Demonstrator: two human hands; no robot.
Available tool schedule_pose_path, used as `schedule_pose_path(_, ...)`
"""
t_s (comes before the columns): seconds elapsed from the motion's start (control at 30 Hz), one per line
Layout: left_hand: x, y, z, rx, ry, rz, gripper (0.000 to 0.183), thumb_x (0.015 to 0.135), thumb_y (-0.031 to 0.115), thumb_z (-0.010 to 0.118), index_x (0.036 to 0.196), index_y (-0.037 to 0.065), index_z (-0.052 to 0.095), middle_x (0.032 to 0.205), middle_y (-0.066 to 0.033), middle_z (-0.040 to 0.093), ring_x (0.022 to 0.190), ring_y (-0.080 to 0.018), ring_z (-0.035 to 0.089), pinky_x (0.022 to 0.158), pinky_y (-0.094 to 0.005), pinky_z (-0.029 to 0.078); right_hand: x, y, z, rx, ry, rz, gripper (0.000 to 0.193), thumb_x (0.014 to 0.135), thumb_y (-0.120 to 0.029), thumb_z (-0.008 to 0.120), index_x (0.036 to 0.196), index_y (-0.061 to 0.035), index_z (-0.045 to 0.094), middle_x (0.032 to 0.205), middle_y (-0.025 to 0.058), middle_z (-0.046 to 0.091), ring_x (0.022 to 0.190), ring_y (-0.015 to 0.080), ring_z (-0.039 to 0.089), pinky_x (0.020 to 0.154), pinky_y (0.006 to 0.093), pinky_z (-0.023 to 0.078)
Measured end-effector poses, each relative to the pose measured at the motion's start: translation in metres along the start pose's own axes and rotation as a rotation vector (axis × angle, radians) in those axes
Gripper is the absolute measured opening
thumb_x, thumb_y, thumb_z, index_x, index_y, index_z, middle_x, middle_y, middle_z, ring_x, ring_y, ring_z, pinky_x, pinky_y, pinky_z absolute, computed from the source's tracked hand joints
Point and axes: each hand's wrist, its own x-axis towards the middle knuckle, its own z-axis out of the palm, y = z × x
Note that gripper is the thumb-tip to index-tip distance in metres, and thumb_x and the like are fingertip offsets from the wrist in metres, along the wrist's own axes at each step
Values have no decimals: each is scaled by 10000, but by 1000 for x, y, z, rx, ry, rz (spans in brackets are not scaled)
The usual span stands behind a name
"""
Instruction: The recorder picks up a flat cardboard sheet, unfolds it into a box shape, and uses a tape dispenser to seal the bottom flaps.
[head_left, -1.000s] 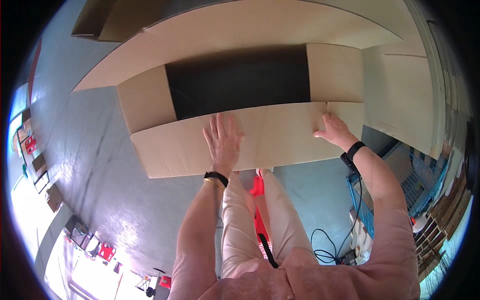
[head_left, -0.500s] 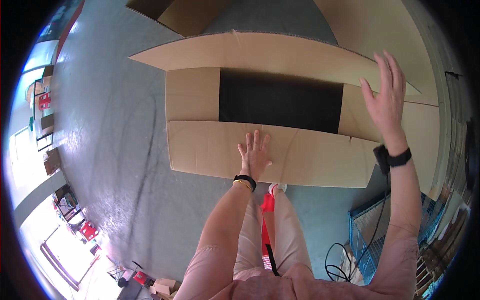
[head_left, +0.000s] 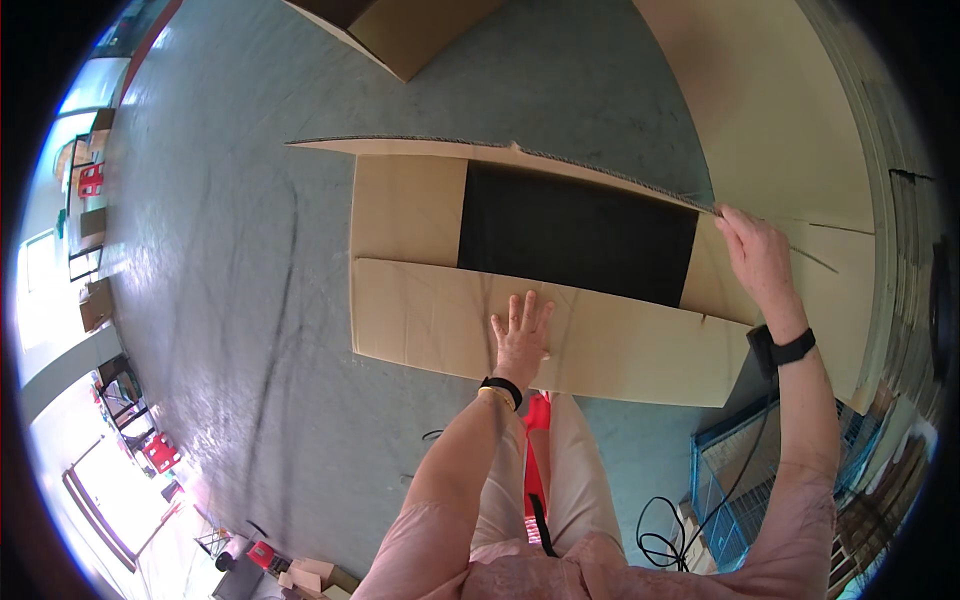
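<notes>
From where I stand: open carton (head_left: 425, 318) directly ahead of the person, long axis running left to right across the body, right end slightly closer in. Left hand (head_left: 521, 345) flat on the near long flap (head_left: 630, 345), fingers spread, about mid-length, holding nothing. Beyond it, the dark opening (head_left: 578, 235), between left end flap (head_left: 410, 210) and right end flap (head_left: 722, 268). Key relation: far long flap (head_left: 520, 156) lies across the opening from the left hand, seen almost edge-on, its long edge parallel-ish to the near one. Right hand (head_left: 760, 255) is at that flap's right corner, fingers curled over the edge, looks like a narrow grip; thumb contact can't tell. So right hand is the one at the far flap, left well apart from it. Farther off: large cardboard sheet (head_left: 790, 110) on the right, second carton (head_left: 425, 35) past the far flap.
</notes>
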Motion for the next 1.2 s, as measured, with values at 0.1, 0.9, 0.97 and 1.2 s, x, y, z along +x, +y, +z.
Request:
schedule_pose_path(0.1,8,-2,-8,13,-5,-16,1077,736,384,819,1564,270,141,1636,-105,35,1496,-398,67,1094,-710,244,-17,-3,1,37,19,-34,219,982,-186,536,1105,-31,629,965,161,698,849,349,664,688,430,525)
schedule_pose_path(0.9,68,-129,-37,-19,466,-289,1040,804,667,587,1534,24,219,1603,-255,109,1482,-445,71,1156,-646,42,-1,10,26,68,0,131,187,949,-197,599,1071,-59,631,886,131,689,781,334,660,664,415,515)
schedule_pose_path(0.97,75,-126,-35,-31,443,-293,1043,806,663,586,1534,16,212,1602,-258,106,1482,-448,61,1156,-644,37,-4,12,27,81,-25,143,197,946,-185,601,1100,-67,637,906,128,697,797,331,665,676,408,520)
schedule_pose_path(1.2,77,-127,-33,-29,375,-307,1060,799,654,597,1532,-2,201,1604,-261,95,1485,-447,38,1156,-642,27,-24,-4,28,29,-51,49,401,859,-17,601,1252,-93,585,1190,133,658,1041,340,640,867,410,526)
